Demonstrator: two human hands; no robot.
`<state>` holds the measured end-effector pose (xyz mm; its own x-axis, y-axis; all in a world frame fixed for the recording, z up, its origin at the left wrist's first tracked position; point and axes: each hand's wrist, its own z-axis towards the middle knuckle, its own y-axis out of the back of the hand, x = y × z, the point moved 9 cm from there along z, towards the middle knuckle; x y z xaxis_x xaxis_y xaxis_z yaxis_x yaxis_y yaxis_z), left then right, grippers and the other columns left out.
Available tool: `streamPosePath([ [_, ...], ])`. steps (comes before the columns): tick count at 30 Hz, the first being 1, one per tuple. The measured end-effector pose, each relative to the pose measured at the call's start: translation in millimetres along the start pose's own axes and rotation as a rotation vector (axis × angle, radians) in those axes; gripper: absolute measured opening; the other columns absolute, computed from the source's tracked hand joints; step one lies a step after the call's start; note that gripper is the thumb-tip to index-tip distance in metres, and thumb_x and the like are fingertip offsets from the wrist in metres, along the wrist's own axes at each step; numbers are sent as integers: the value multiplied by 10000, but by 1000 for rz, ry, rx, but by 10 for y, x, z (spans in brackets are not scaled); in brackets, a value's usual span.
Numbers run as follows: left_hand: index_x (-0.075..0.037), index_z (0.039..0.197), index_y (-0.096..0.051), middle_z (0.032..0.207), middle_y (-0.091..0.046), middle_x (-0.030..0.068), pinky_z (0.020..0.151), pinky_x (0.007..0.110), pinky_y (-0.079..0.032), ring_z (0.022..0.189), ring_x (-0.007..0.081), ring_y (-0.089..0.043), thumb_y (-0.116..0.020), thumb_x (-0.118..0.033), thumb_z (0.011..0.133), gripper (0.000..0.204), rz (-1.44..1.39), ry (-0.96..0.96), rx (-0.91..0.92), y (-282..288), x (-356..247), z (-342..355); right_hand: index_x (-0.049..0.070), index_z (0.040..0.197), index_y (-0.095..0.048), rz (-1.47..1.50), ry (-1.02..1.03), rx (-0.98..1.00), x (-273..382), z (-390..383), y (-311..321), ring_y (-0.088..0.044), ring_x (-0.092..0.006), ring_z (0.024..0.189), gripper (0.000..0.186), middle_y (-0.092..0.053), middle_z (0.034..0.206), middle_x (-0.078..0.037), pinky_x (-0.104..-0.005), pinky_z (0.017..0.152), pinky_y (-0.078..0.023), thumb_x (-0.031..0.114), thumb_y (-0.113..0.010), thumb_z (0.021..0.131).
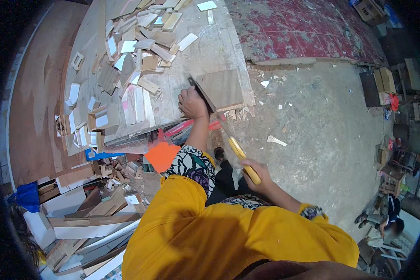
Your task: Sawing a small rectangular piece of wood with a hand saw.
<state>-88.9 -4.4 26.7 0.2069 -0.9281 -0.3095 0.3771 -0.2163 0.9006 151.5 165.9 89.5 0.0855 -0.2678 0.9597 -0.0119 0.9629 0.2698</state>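
Observation:
My right hand [259, 177] is wrapped round the yellow handle of a hand saw [238, 147]. The saw's narrow dark blade slants up and left over the front edge of the wooden worktable [172, 112]. Close along the left side of the blade, my left hand [192, 102] rests on the tabletop with its fingers bent and close together. Whatever lies under those fingers is hidden. A flat, roughly square wooden board [220, 88] lies just right of the blade, near the table's right corner.
A heap of wood offcuts [147, 51] covers the table's left half, with small box-like pieces [98, 117] at its edge. Scrap boards [93, 214] pile up at lower left. An orange sheet [162, 156] hangs below the table. Another person [392, 219] is at far right.

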Motion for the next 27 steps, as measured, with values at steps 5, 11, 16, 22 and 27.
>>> streamPosePath([
  [5,-185,922,-623,934,-541,37,772,416,-425,935,255,-514,-510,-196,819,154,4,-10,-2,-12,-9,53,132,1036,-579,-48,64,-28,-23,221,-122,-652,-298,732,261,-638,934,-150,-323,606,-507,37,-608,795],
  [11,-181,919,-633,932,-538,44,787,416,-407,938,256,-508,-559,-212,804,140,-37,21,-68,104,-4,12,98,1028,-570,24,1,-20,-30,-450,173,-644,-302,791,276,-630,918,-167,-326,673,-503,2,-616,774],
  [16,-169,926,-629,946,-539,48,798,420,-400,952,255,-500,-551,-236,814,152,-36,72,-15,61,-21,76,108,1041,-559,15,18,-11,-6,-355,51,-633,-320,730,301,-623,872,-178,-352,617,-494,11,-627,765],
  [22,-169,914,-632,948,-541,47,791,414,-403,945,253,-502,-555,-237,813,144,-36,27,-36,53,-17,96,115,1045,-549,14,55,24,68,-333,80,-625,-327,673,299,-623,838,-151,-367,578,-487,21,-616,770],
  [27,-170,899,-640,928,-547,50,783,416,-420,932,262,-516,-584,-214,795,125,-63,-26,-41,124,-85,-75,118,1022,-559,1,30,66,-104,-524,206,-628,-312,686,291,-629,844,-138,-352,588,-493,15,-622,757],
])
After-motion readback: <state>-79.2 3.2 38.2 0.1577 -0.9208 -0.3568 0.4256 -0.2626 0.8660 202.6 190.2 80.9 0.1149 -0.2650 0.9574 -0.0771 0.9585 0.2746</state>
